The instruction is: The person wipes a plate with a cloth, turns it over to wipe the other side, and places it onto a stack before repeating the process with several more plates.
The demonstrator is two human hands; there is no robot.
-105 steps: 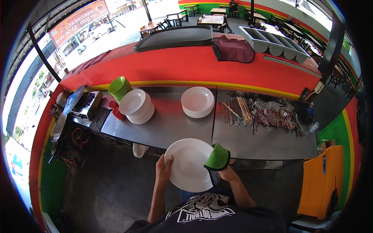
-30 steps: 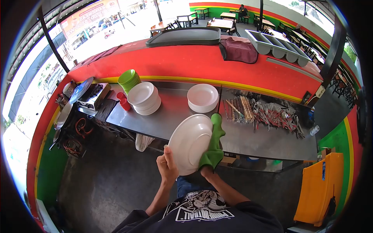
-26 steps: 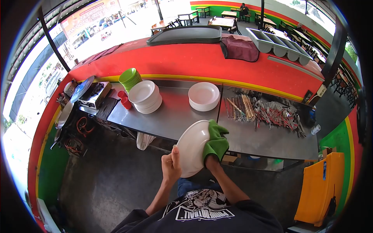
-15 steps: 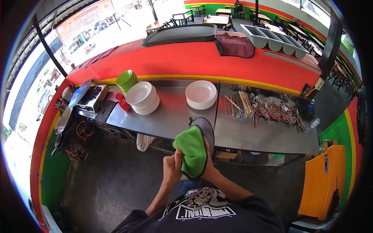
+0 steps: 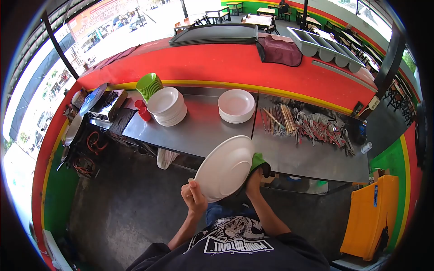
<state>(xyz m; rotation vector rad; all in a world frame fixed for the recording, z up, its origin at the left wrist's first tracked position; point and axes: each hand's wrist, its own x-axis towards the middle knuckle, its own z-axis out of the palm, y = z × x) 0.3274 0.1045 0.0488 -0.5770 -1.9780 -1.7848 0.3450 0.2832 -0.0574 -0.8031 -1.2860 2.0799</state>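
A white plate (image 5: 224, 169) is tilted up in front of me, with a ring visible on the face turned my way. My left hand (image 5: 194, 198) grips its lower left rim, thumb on the near side. At the right edge, my right hand (image 5: 254, 181) is wrapped round a green cloth (image 5: 259, 161) with a dark border, which lies against the plate. Part of the cloth is hidden behind the plate. Beyond, on the metal counter (image 5: 181, 141), stand a taller stack of white plates (image 5: 169, 112) and a lower stack (image 5: 236, 106).
Green bowls (image 5: 149, 86) and red cups (image 5: 143, 110) are left of the stacks. Chopsticks (image 5: 284, 121) and a heap of cutlery (image 5: 323, 128) lie on the right. Dark trays (image 5: 214, 35) and a grey cutlery holder (image 5: 325, 49) top the red wall. A yellow container (image 5: 368, 219) stands at right.
The plate, earlier mostly covered by the cloth, is now turned so its pale face shows. The right hand and cloth have moved right to its edge; the left hand has shifted slightly left.
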